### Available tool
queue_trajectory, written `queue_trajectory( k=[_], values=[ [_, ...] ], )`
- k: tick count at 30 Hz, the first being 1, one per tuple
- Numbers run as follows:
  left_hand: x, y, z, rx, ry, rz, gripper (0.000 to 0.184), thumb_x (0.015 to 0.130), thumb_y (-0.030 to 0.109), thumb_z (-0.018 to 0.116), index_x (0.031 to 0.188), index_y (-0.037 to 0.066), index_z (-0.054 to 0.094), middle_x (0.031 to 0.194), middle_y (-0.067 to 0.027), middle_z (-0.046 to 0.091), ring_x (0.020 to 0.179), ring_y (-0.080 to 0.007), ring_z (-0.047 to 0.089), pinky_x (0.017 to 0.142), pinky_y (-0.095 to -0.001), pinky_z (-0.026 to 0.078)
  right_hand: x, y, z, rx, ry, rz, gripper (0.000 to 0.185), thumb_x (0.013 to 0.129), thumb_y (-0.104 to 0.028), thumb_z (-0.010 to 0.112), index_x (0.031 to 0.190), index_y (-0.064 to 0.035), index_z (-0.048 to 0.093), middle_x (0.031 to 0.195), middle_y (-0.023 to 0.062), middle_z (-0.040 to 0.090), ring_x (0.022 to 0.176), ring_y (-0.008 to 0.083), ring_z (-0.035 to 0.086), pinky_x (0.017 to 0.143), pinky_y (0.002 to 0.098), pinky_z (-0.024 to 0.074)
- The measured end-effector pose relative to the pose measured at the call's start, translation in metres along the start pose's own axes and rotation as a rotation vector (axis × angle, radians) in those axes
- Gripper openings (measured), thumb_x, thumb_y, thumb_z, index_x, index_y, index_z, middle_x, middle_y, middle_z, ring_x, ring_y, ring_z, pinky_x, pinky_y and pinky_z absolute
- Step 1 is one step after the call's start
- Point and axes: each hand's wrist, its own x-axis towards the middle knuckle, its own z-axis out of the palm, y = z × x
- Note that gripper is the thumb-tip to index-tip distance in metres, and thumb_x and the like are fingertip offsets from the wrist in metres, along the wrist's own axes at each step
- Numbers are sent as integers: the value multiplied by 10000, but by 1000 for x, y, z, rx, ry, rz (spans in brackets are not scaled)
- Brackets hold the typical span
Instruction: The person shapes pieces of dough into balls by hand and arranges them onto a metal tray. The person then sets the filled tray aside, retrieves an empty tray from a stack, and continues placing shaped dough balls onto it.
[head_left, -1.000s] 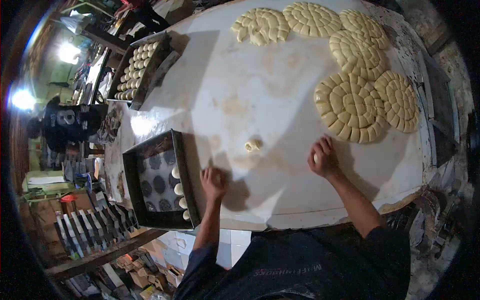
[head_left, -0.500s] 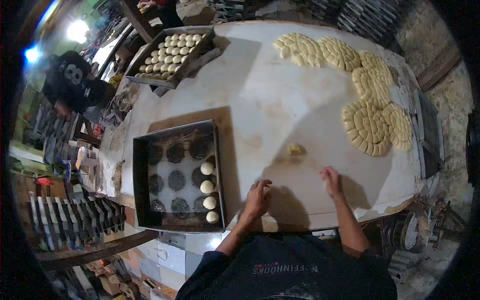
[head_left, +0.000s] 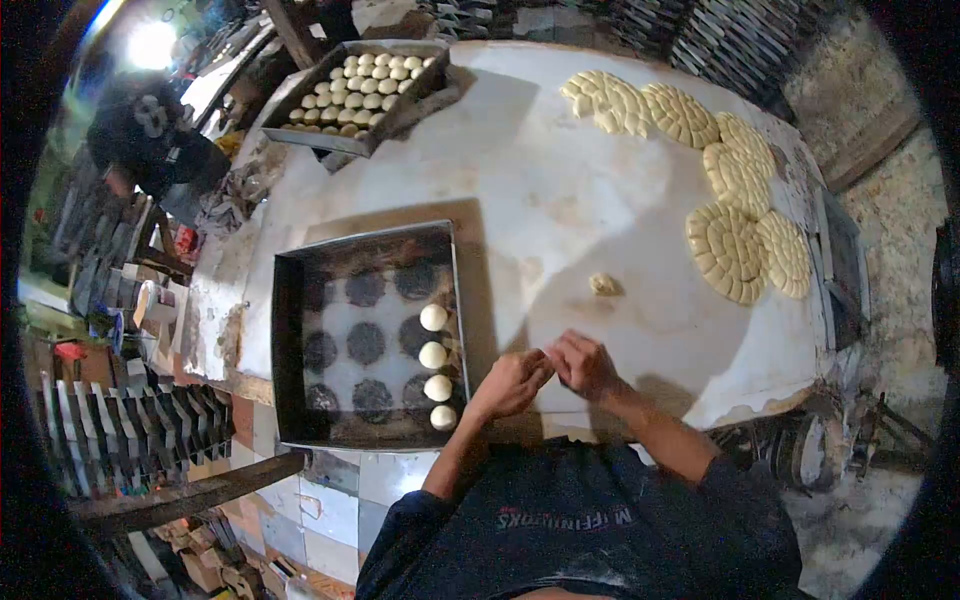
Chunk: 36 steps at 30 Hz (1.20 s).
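Observation:
My left hand (head_left: 514, 383) and my right hand (head_left: 584, 364) meet over the front of the table, fingers curled toward each other. Whatever lies between the fingertips is too small to make out. Beyond them a small lump of dough (head_left: 604, 285) rests on the tabletop. Left of my hands stands a dark square tray (head_left: 463, 330) with several dough balls (head_left: 433, 355) in a column along its right side. Coils of scored dough (head_left: 727, 252) lie at the right and far right of the table.
A second tray (head_left: 313, 139) full of dough balls stands at the far left of the table (head_left: 520, 150). Past the left edge is another person (head_left: 150, 135) in dark clothes. Racks of stacked metal pieces (head_left: 140, 440) stand at the lower left.
The view has swung left. My hands, apart before, have come together. The dough piece earlier in my right hand no longer shows. The lump and the trays rest as before.

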Motion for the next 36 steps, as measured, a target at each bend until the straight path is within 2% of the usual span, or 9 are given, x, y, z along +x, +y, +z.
queue_trajectory(
  k=[3,5,13,15,17,23,30,33,36],
  values=[
    [1,-11,26,-590,-185,185,263,925,220,554,864,-35,571,743,-72,554,679,-169,523,629,-322,429,8,66,-13,-25,65,381,218,876,-219,635,943,-25,560,828,166,585,726,338,608,636,424,503],
    [1,6,45,-597,-125,228,334,924,282,574,828,-36,615,693,-77,611,644,-103,567,576,-281,434,20,106,-26,-66,348,214,375,824,-274,703,1079,-41,557,948,179,602,809,330,638,706,418,513],
    [44,40,129,-241,231,-63,250,927,210,601,1056,8,675,753,-90,647,605,-126,577,575,-280,476,3,149,-40,9,182,297,269,882,-246,605,986,-7,670,863,184,621,891,300,598,759,441,487],
    [58,35,153,-193,377,29,258,925,174,608,1116,10,666,748,-61,633,568,-77,532,536,-252,454,-35,154,-22,533,238,343,342,917,-261,551,1106,12,631,973,186,639,987,292,590,849,413,470],
    [68,35,173,-81,494,-103,216,890,122,599,1056,4,673,950,-176,680,755,-279,674,668,-354,520,-78,150,-13,767,50,303,334,921,-289,556,1069,2,630,990,179,655,979,269,615,839,388,485],
    [98,68,191,-72,305,-348,238,882,176,643,1057,18,674,967,-173,696,829,-229,684,714,-352,514,-107,128,-91,634,-21,564,250,910,-272,588,959,-27,591,962,177,657,899,322,647,771,397,512],
    [137,123,207,156,123,331,121,921,76,482,918,-14,563,755,-169,591,719,-378,584,663,-379,480,-119,189,-133,99,461,191,183,832,-186,638,878,-19,576,811,189,592,780,385,595,706,456,494],
    [137,141,176,-33,226,28,213,973,157,431,906,-13,541,777,-180,589,729,-362,590,682,-399,479,-120,218,-146,15,364,357,248,846,-248,623,828,-13,545,775,193,562,757,388,562,710,472,463],
    [170,132,138,551,502,-43,383,973,363,462,1148,37,560,899,-217,588,709,-360,616,645,-450,499,-106,203,-147,121,296,403,272,870,-274,582,817,-13,526,783,191,545,769,381,541,717,479,435]
  ],
)
